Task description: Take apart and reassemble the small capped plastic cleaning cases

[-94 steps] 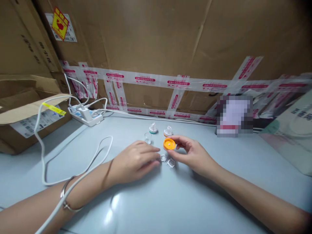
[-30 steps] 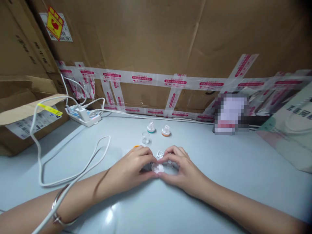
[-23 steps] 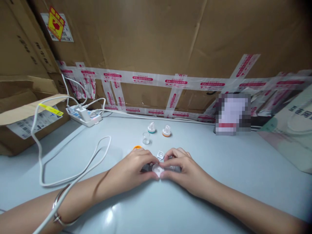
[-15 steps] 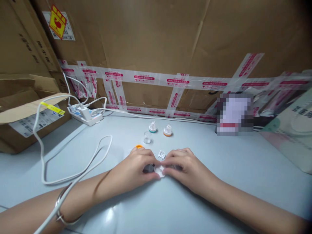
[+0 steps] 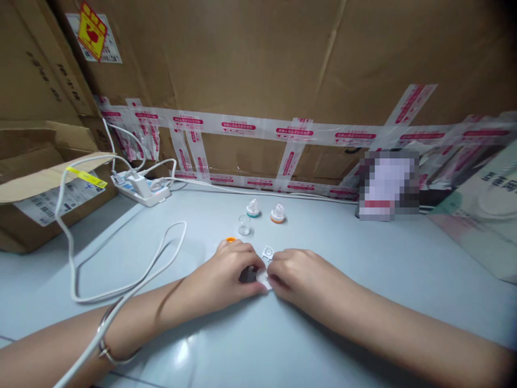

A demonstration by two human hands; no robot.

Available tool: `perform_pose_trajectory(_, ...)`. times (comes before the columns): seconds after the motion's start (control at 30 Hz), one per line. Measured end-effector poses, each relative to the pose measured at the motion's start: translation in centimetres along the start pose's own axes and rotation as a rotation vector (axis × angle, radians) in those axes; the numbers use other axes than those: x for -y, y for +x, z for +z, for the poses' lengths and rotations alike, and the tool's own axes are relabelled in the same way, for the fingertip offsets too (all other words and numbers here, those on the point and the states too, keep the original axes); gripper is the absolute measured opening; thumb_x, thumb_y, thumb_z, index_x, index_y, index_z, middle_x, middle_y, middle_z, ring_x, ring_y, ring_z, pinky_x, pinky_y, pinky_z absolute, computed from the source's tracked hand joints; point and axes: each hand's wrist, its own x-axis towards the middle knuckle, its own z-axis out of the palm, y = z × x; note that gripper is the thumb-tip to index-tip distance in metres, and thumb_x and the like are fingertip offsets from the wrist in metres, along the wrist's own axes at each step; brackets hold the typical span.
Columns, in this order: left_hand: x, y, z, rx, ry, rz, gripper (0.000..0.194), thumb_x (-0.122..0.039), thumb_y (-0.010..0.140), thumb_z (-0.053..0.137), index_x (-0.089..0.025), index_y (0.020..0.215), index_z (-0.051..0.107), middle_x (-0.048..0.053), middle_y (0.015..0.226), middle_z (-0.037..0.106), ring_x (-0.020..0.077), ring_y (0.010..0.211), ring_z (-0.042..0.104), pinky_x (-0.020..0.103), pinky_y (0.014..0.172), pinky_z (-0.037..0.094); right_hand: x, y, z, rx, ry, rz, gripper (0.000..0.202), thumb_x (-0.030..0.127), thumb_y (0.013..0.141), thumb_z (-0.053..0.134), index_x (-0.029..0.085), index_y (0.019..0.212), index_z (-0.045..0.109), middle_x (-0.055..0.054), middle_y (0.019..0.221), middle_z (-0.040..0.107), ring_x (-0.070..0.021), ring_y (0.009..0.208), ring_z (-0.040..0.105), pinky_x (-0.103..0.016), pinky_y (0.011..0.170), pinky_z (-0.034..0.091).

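Note:
Between my two hands is a small round white plastic piece. My left hand pinches its left side with thumb and fingers. On the opposite side, the curled fingers of my right hand press against the piece and hide part of it. Just beyond the fingertips lies a white openwork plastic part. An orange ring-like part peeks out behind my left hand, mostly covered. Farther off stands a small clear cup.
Two small white pieces stand behind, one with a teal base and one with an orange base. A white cable crosses my left forearm from a power strip. A large carton walls the back; a pixelated object leans there.
My right hand's fingers have curled in and turned over the white piece, covering more of its right side. My left hand keeps its pinch.

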Motion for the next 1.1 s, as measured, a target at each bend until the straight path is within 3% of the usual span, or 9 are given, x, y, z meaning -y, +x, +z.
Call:
perform_pose_trajectory(0.2,0.1,0.1,0.0,0.011,-0.001,0.01,0.021,-0.033,0.079,0.065,-0.02,0.095,0.064,0.004,0.088,0.062,0.0197,0.088,0.055,0.035,0.085,0.035,-0.9,0.7,-0.3,0.021,0.143,-0.007,0.008,0.013,0.07,0.057,0.018,0.067,0.063,-0.001,0.065,0.066,-0.0141,0.058,0.057,-0.023,0.052,0.036)
perform_pose_trajectory(0.37,0.0,0.2,-0.2,0.022,0.0,-0.001,0.023,-0.034,0.076,0.067,-0.02,0.094,0.065,0.003,0.086,0.063,0.0197,0.087,0.055,0.034,0.083,0.035,-1.0,1.0,-0.8,0.058,0.128,-0.002,0.004,0.016,0.065,0.06,0.018,0.062,0.06,0.0,0.058,0.061,-0.0118,0.051,0.051,-0.022,0.047,0.03)
perform_pose_trajectory(0.5,-0.1,0.1,-0.2,0.008,0.01,0.002,0.02,-0.032,0.076,0.066,-0.02,0.091,0.064,0.002,0.083,0.063,0.0191,0.084,0.055,0.033,0.081,0.035,-0.7,1.1,-0.2,0.015,0.061,-0.041,0.01,0.012,0.066,0.054,0.017,0.064,0.063,-0.004,0.063,0.066,-0.0153,0.056,0.057,-0.024,0.051,0.034)
perform_pose_trajectory(0.67,-0.2,0.1,-0.2,0.012,0.032,-0.025,0.02,-0.034,0.076,0.066,-0.017,0.086,0.063,0.002,0.081,0.061,0.0191,0.085,0.054,0.033,0.08,0.034,-0.5,0.7,0.5,0.001,-0.033,-0.101,0.021,0.008,0.071,0.05,0.014,0.081,0.068,-0.008,0.077,0.071,-0.0209,0.071,0.064,-0.027,0.062,0.042)
perform_pose_trajectory(0.83,-0.4,0.1,-0.2,0.014,0.042,-0.041,0.019,-0.033,0.075,0.067,-0.017,0.084,0.062,0.002,0.081,0.062,0.0192,0.085,0.054,0.032,0.079,0.033,-0.1,0.4,1.1,-0.034,-0.135,-0.084,0.019,0.007,0.074,0.051,0.011,0.082,0.067,-0.011,0.078,0.071,-0.0223,0.072,0.065,-0.029,0.063,0.044)
perform_pose_trajectory(0.97,-0.4,0.1,-0.2,0.008,0.035,-0.053,0.019,-0.033,0.075,0.066,-0.018,0.085,0.062,0.001,0.084,0.062,0.0188,0.086,0.054,0.032,0.079,0.032,-0.3,0.4,0.9,-0.09,-0.005,-0.037,0.016,0.006,0.073,0.052,0.015,0.074,0.066,-0.006,0.071,0.07,-0.0185,0.066,0.064,-0.026,0.06,0.043)
perform_pose_trajectory(1.1,-0.2,-0.1,-0.3,0.014,0.025,-0.054,0.02,-0.033,0.075,0.067,-0.02,0.09,0.063,0.001,0.088,0.063,0.0195,0.091,0.054,0.033,0.082,0.03,-2.1,0.3,-0.9,-0.162,0.217,-0.011,0.016,0.005,0.072,0.055,0.017,0.072,0.065,-0.001,0.069,0.068,-0.0134,0.062,0.061,-0.022,0.059,0.043)
